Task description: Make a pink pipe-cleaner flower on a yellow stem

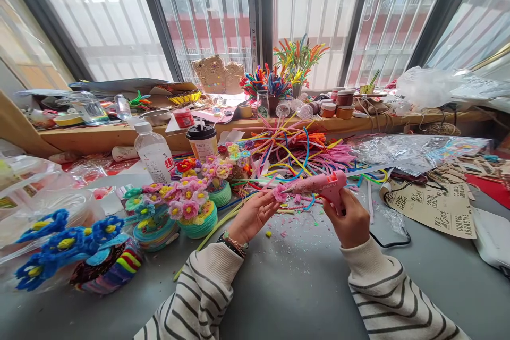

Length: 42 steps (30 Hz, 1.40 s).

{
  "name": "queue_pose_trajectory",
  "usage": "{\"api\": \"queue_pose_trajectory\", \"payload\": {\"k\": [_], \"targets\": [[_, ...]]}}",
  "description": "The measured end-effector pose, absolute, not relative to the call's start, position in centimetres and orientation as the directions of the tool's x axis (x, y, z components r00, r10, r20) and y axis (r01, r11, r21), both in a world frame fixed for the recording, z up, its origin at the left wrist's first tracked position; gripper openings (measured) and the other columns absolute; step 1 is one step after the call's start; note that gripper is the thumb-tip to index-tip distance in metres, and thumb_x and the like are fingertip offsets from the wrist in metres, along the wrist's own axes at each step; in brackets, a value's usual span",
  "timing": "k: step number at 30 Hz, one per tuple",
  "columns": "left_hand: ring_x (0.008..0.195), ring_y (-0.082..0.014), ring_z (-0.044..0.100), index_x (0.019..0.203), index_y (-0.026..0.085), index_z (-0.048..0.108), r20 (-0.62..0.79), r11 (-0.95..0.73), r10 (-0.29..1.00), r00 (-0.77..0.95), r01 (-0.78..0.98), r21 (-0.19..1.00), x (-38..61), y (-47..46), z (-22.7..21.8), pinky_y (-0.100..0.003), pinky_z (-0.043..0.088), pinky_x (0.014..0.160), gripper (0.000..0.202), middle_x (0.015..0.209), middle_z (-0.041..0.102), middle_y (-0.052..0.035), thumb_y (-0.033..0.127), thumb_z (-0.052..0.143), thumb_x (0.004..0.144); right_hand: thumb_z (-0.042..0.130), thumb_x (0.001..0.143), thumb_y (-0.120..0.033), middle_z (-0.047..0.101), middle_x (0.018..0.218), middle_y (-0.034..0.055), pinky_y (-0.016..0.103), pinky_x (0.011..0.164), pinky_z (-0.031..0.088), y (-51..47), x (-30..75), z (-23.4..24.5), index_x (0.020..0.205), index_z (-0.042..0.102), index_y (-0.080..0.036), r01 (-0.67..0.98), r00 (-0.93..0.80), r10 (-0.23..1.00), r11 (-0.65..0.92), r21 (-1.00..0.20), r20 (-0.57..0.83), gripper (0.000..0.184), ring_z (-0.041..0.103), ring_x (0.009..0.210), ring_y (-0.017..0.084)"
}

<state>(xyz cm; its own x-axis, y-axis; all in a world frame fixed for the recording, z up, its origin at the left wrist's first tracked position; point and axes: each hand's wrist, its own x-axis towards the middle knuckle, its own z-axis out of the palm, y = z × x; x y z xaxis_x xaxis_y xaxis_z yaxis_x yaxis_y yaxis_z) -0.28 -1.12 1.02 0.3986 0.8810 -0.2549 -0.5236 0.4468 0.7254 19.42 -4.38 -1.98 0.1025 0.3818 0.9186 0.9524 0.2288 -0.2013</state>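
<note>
My right hand [349,218] is wrapped round the handle of a pink hot glue gun [319,185], with a long clear glue stick [378,166] running out of its back. The nozzle points left and meets, or nearly meets, a small pink fuzzy flower [280,193]. My left hand [255,215] pinches that flower at its fingertips, palm turned up; whether glue is on it is too small to tell. Left of this hand stand small pots of fuzzy pink flowers [189,196]. A tiny yellow pompom [268,234] lies on the table below.
Bundles of coloured pipe cleaners [319,154] lie behind the hands. A water bottle [152,154] and a lidded cup [202,141] stand at back left. Blue flowers in a striped pot [107,271] lean at left. Sandpaper [434,204] and a black cord [392,244] are at right.
</note>
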Motion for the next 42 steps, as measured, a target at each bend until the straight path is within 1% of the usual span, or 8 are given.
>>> {"api": "queue_pose_trajectory", "payload": {"k": [7, 13, 18, 27, 31, 36, 42], "targets": [[0.067, -0.0086, 0.059, 0.081, 0.009, 0.057, -0.25, 0.449, 0.878, 0.408, -0.521, 0.726, -0.31, -0.99, 0.88, -0.015, 0.049, 0.064, 0.014, 0.078, 0.063, -0.0045, 0.012, 0.055, 0.068, 0.043, 0.074, -0.029, 0.057, 0.068, 0.0073, 0.026, 0.051, 0.045, -4.48, 19.37, -1.95, 0.081, 0.05, -0.013, 0.945, 0.091, 0.378, 0.259, -0.2, 0.921, 0.019, 0.055, 0.059, 0.017], [0.068, -0.0101, 0.06, 0.082, 0.008, 0.057, -0.259, 0.452, 0.878, 0.403, -0.515, 0.729, -0.31, -1.07, 1.0, -0.016, 0.05, 0.064, 0.016, 0.08, 0.063, -0.0065, 0.013, 0.055, 0.068, 0.042, 0.074, -0.032, 0.056, 0.065, 0.0066, 0.027, 0.051, 0.044, -4.47, 19.42, -1.92, 0.079, 0.05, -0.014, 0.939, 0.107, 0.393, 0.261, -0.222, 0.913, 0.021, 0.054, 0.059, 0.018], [0.067, -0.0098, 0.06, 0.081, 0.008, 0.057, -0.279, 0.459, 0.877, 0.39, -0.513, 0.725, -0.32, -1.08, 1.0, -0.016, 0.049, 0.063, 0.015, 0.078, 0.063, -0.0059, 0.013, 0.055, 0.067, 0.042, 0.075, -0.031, 0.056, 0.066, 0.0067, 0.026, 0.05, 0.043, -4.55, 19.34, -1.87, 0.079, 0.049, -0.013, 0.933, 0.094, 0.404, 0.284, -0.222, 0.91, 0.019, 0.053, 0.057, 0.017], [0.069, -0.01, 0.06, 0.082, 0.009, 0.056, -0.273, 0.456, 0.877, 0.395, -0.509, 0.73, -0.24, -1.11, 1.09, -0.017, 0.049, 0.065, 0.015, 0.08, 0.062, -0.0065, 0.014, 0.055, 0.068, 0.039, 0.076, -0.035, 0.056, 0.068, 0.0071, 0.028, 0.05, 0.043, -4.53, 19.4, -2.01, 0.08, 0.05, -0.014, 0.923, 0.122, 0.401, 0.29, -0.252, 0.908, 0.024, 0.053, 0.059, 0.018], [0.07, -0.0105, 0.06, 0.081, 0.009, 0.056, -0.255, 0.442, 0.883, 0.395, -0.516, 0.733, -0.23, -1.17, 1.17, -0.017, 0.049, 0.067, 0.014, 0.08, 0.063, -0.0066, 0.013, 0.054, 0.068, 0.039, 0.076, -0.035, 0.056, 0.067, 0.0067, 0.028, 0.051, 0.043, -4.54, 19.41, -1.99, 0.081, 0.05, -0.015, 0.922, 0.136, 0.414, 0.279, -0.268, 0.9, 0.023, 0.054, 0.06, 0.018], [0.068, -0.0099, 0.06, 0.08, 0.009, 0.056, -0.267, 0.448, 0.882, 0.388, -0.515, 0.731, -0.24, -1.19, 1.17, -0.017, 0.049, 0.067, 0.012, 0.08, 0.062, -0.0062, 0.012, 0.054, 0.068, 0.039, 0.076, -0.035, 0.056, 0.067, 0.0063, 0.028, 0.05, 0.042, -4.59, 19.35, -1.94, 0.081, 0.05, -0.016, 0.92, 0.148, 0.424, 0.273, -0.282, 0.893, 0.022, 0.053, 0.058, 0.018], [0.074, -0.0104, 0.059, 0.082, 0.009, 0.055, -0.241, 0.436, 0.885, 0.398, -0.525, 0.731, -0.33, -1.16, 0.99, -0.017, 0.048, 0.069, 0.016, 0.086, 0.061, -0.006, 0.012, 0.056, 0.066, 0.04, 0.075, -0.033, 0.054, 0.064, 0.0047, 0.026, 0.048, 0.041, -4.56, 19.49, -1.99, 0.08, 0.05, -0.016, 0.923, 0.127, 0.427, 0.279, -0.265, 0.895, 0.02, 0.052, 0.055, 0.016]]}}
